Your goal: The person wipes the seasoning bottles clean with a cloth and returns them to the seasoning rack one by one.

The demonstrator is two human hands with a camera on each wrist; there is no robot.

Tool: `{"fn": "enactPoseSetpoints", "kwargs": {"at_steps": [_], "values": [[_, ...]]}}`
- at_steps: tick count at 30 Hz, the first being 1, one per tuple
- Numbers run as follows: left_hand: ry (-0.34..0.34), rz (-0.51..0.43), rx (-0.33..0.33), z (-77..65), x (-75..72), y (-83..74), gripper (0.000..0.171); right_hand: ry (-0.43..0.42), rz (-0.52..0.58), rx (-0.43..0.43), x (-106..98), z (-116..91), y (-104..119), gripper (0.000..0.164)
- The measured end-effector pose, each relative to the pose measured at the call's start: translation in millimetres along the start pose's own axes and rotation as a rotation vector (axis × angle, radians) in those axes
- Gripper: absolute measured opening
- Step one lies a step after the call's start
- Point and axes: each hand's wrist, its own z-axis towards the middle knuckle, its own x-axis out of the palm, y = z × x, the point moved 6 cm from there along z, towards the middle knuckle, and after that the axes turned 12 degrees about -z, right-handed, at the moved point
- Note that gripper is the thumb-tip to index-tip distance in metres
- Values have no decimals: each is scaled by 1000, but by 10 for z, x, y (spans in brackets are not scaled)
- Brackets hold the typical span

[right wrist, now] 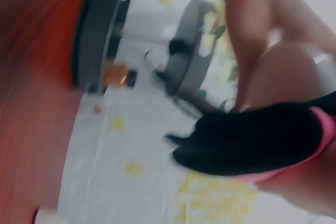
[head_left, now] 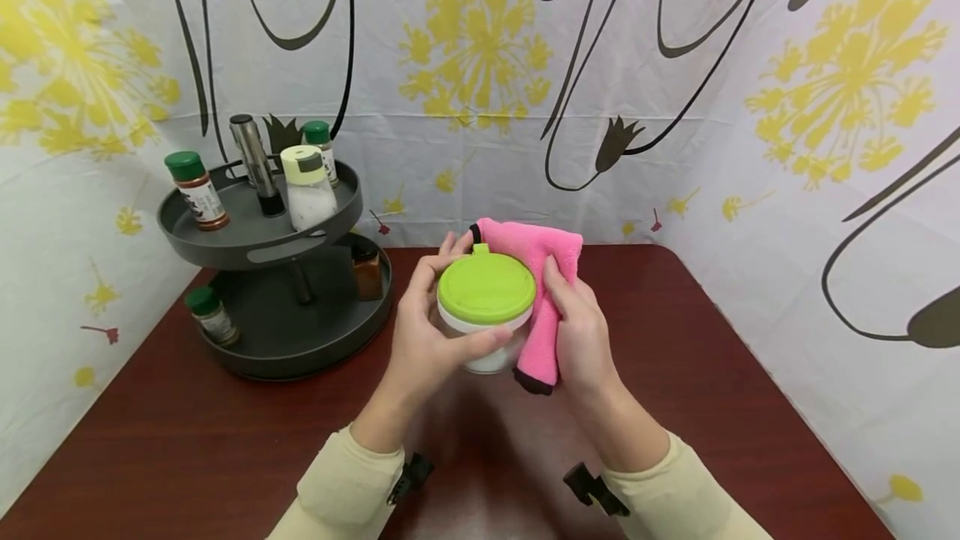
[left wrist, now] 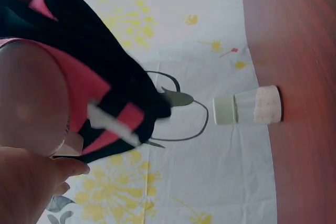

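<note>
My left hand [head_left: 423,332] grips a clear jar [head_left: 491,361] with a bright green lid [head_left: 487,286], thumb across the front and fingers round the far side. Held up above the table, the jar shows its rounded clear wall in the left wrist view. On its right side my right hand [head_left: 581,332] holds a pink cloth [head_left: 532,240] with dark edging, thumb on top, against the jar. The cloth's black underside [left wrist: 105,40] fills much of the left wrist view. My right fingers are largely hidden behind the cloth.
A grey two-tier turntable [head_left: 300,361] stands at the left, with a red spice jar [head_left: 200,194], a metallic grinder [head_left: 257,165] and a white shaker [head_left: 307,190] on top. Another pale-capped container [left wrist: 247,108] stands on the dark red table [head_left: 690,407]. Patterned fabric [head_left: 480,173] hangs around.
</note>
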Motion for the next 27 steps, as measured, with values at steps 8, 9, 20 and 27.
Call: {"fn": "enactPoseSetpoints", "kwargs": {"at_steps": [8,9,20,27], "values": [[1,-4,68,-8,67,49,85,-114,73,-163,-105,63,-149,32],[-28,35,108,-10,77,28,80,-155,83,-167,-114,49,-162,32],[-100,333,390,-69,426,-343,47,-461,48,-609,-10,-284,151,37],[-83,400,238,-38,442,-331,93,-574,-45,-808,3,-371,260,22]]}}
